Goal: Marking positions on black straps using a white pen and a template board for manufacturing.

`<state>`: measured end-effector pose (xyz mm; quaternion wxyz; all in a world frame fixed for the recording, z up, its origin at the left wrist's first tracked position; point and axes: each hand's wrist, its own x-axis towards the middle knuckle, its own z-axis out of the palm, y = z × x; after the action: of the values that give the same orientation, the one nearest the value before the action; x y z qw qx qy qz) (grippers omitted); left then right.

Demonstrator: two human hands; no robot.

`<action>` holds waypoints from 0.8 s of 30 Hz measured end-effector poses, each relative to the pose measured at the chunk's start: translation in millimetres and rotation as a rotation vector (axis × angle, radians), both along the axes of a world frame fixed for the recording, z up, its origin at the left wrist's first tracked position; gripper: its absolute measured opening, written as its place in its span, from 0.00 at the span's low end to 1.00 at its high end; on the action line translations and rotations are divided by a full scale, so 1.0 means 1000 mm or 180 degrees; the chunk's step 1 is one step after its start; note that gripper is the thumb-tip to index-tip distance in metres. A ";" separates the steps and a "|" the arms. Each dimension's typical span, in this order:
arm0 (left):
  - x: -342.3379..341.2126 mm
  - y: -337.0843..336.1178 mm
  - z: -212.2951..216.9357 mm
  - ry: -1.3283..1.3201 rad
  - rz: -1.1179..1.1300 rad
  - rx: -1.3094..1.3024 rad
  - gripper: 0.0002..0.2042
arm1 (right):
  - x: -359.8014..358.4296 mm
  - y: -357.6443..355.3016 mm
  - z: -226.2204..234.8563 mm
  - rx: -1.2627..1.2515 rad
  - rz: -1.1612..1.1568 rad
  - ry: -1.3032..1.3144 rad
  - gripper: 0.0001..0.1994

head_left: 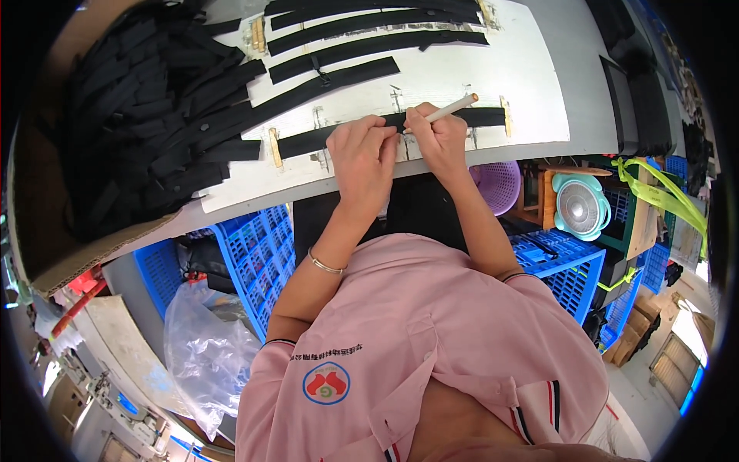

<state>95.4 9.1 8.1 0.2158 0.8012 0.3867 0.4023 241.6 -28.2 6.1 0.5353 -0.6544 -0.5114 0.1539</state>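
A black zipper strip lies lengthwise on a white board, between two tan end markers. My left hand is closed over the strip near its middle, thumb and fingertips together on it. Just to its right, my right hand grips a slim white pencil with a brownish upper end. The pencil's lower tip points at the strip beside my left fingertips; my fingers partly cover the exact contact. Farther up the board, several more black strips lie roughly parallel, one bearing a small zipper pull.
A large heap of black strips fills a cardboard box at the left. Below the table edge are blue crates, a clear plastic bag, a purple basket and a turquoise fan. Dark blocks stand at the right.
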 end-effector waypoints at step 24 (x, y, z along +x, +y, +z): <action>0.026 -0.015 0.010 0.0186 -0.0040 -0.0039 0.06 | 0.103 -0.034 0.003 -0.0024 -0.0392 0.0848 0.14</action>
<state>121.4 -6.1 17.9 0.2118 0.8137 0.3903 0.3750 344.4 -62.7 8.6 0.6044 -0.6604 -0.3941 0.2081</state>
